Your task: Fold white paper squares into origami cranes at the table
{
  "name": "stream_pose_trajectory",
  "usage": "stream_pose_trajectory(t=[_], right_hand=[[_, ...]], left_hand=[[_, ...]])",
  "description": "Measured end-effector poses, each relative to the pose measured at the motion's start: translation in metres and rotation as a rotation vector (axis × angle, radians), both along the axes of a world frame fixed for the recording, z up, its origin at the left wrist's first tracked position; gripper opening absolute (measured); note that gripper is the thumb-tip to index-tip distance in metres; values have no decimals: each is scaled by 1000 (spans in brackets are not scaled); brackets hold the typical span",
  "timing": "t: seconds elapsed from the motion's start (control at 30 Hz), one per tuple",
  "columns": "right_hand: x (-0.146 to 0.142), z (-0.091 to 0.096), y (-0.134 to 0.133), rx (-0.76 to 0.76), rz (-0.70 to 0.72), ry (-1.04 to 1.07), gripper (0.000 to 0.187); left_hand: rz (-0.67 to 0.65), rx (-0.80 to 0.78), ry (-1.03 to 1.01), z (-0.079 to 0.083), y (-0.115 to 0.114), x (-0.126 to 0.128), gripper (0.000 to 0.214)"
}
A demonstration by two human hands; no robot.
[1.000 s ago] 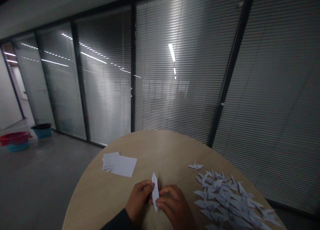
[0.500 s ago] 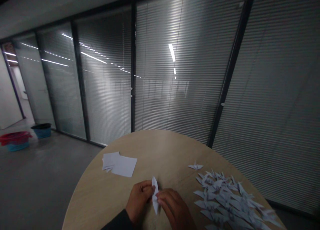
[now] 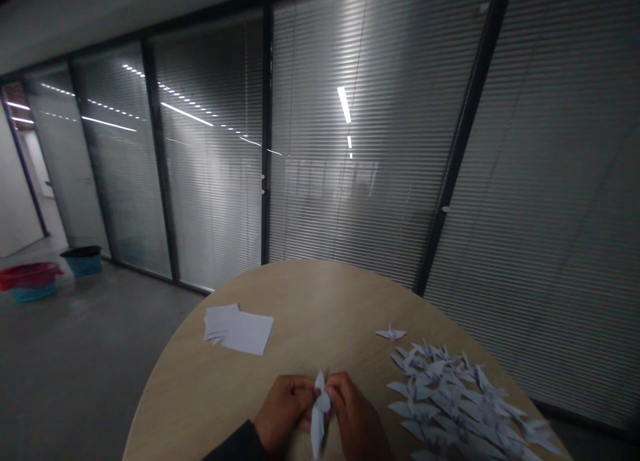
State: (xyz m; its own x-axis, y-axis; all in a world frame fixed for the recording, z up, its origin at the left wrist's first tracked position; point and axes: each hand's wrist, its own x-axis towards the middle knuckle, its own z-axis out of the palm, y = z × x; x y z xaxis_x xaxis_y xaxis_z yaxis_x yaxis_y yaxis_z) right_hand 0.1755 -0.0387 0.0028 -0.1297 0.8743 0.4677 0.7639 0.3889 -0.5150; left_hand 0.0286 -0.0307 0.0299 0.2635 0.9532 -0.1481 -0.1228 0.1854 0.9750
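A narrow folded white paper piece (image 3: 319, 414) stands upright between both hands above the near edge of the round wooden table (image 3: 310, 301). My left hand (image 3: 283, 411) pinches its left side, fingers closed on it. My right hand (image 3: 356, 417) pinches its right side near the top. The lower tip of the paper points down toward the frame's bottom edge.
A small stack of flat white paper squares (image 3: 240, 329) lies on the table's left part. Several folded paper cranes (image 3: 450, 397) are heaped at the right. Glass walls with blinds stand behind. Red and blue basins (image 3: 30, 279) sit on the floor, far left.
Both hands have moved slightly right and closer together. The paper piece has shifted with them and sits lower, its top now folded between the fingertips.
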Motion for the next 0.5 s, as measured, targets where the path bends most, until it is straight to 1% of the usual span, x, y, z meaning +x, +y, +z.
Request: stream_pose_trajectory(t=[0.13,0.27,0.3,0.43,0.5], right_hand=[[2,7,-4,-54,66,90,30],[3,11,-6,4,201,147,13],[3,11,-6,24,223,150,17],[3,11,-5,61,297,132,51],[3,12,-5,78,336,142,57]], left_hand=[[7,-33,-17,-2,0,1,51],[86,-41,-127,1,2,-1,49],[88,-41,-153,2,2,-1,48],[51,-45,-205,7,2,-3,42],[44,-42,-229,6,2,-3,38]])
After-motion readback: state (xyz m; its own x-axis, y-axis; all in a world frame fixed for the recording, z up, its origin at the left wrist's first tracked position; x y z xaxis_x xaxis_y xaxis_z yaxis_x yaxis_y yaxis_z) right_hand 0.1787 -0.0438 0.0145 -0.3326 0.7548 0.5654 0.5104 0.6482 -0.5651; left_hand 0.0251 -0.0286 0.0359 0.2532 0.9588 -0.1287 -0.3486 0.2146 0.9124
